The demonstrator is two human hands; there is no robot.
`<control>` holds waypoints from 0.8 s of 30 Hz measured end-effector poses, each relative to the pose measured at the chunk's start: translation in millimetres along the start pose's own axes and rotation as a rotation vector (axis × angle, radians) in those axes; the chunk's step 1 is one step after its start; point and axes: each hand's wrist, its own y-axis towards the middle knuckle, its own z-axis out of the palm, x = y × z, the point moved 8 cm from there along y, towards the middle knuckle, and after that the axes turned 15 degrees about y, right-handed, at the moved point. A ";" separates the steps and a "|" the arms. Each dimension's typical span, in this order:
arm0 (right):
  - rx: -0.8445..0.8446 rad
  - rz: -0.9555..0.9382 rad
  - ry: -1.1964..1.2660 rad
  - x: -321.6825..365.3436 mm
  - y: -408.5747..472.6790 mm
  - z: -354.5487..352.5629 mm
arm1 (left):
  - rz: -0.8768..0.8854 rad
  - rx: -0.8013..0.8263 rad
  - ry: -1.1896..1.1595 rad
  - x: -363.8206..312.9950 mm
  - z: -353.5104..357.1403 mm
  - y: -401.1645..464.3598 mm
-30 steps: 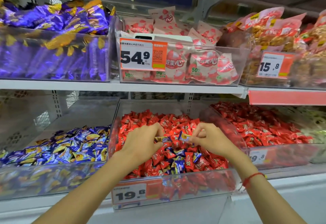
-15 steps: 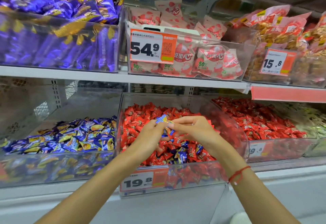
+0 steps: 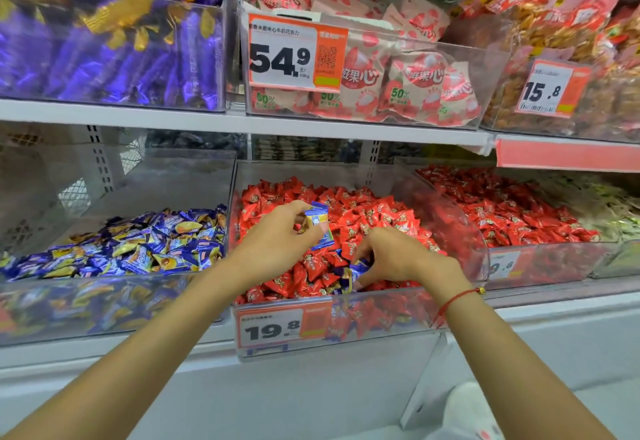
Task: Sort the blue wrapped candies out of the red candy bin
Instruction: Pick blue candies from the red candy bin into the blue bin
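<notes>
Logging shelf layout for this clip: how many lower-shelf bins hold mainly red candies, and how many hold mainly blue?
Mainly red: 2, the middle bin and the right bin
Mainly blue: 1, the left bin
Total: 3

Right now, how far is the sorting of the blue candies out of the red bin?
Partly done. The left hand holds a few blue candies above the red bin, not yet dropped into the blue bin beside it. The right hand is down in the pile at more stray blue wrappers near the front wall. Those are left; any buried deeper cannot be seen.
</notes>
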 end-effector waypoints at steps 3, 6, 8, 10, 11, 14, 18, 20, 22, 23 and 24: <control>-0.077 -0.039 0.244 -4.3 -6.2 -18.1 | -0.006 -0.044 -0.029 -1.2 -2.0 1.5; -0.176 -0.076 0.559 1.2 -19.0 -40.5 | -0.056 -0.091 -0.115 3.9 -1.1 3.3; -0.179 -0.068 0.758 9.1 -26.7 -48.0 | -0.115 -0.078 -0.235 8.3 4.6 3.9; -0.128 -0.084 0.867 21.2 -32.0 -48.8 | -0.154 -0.055 -0.337 8.8 8.6 4.0; -0.124 -0.100 0.884 24.3 -32.6 -48.7 | -0.159 -0.042 -0.381 8.1 9.9 4.7; -0.204 -0.111 1.055 29.2 -31.0 -49.3 | -0.139 -0.062 -0.468 -1.1 7.1 4.4; -0.323 -0.089 1.311 34.7 -25.1 -40.5 | -0.064 -0.146 -0.356 -8.2 0.0 2.1; -0.347 -0.101 1.370 45.0 -24.0 -39.2 | -0.040 -0.175 -0.283 -6.9 -16.1 0.8; -0.331 -0.126 1.419 59.7 -23.2 -41.4 | -0.014 -0.160 -0.198 -3.5 -43.0 -0.3; -0.311 -0.145 1.432 68.0 -22.3 -41.7 | -0.002 -0.127 -0.155 -1.7 -57.2 -2.4; -0.291 -0.164 1.427 78.6 -21.4 -41.5 | 0.003 -0.081 -0.112 1.7 -70.3 -5.7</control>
